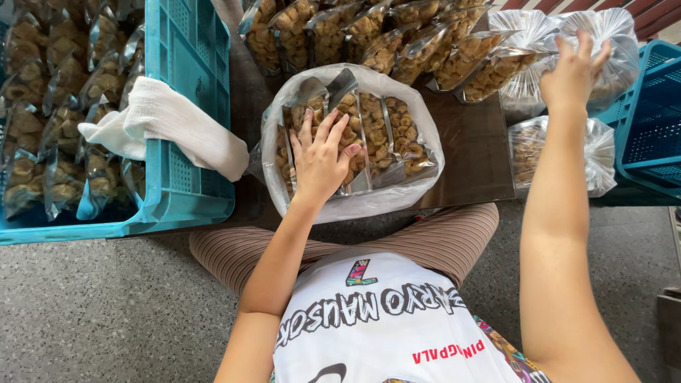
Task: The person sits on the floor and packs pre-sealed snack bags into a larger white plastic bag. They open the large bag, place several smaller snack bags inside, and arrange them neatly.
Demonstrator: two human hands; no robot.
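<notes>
I count two teal crates [188,106], one white cloth [167,124], four packets in the open clear bag [425,135], two hands.

Before us sits a large clear plastic bag [352,202], open and holding upright snack pouches [386,135] — clear-fronted, silver-edged, full of tan pieces. More such pouches lean in a row [397,39] beyond it, others fill the blue crate [188,191] — and tied clear bags [603,42] lie at right.

White printed shirt [376,333], brown fine-striped trousers [440,237], bare forearms, no sleeves
</notes>
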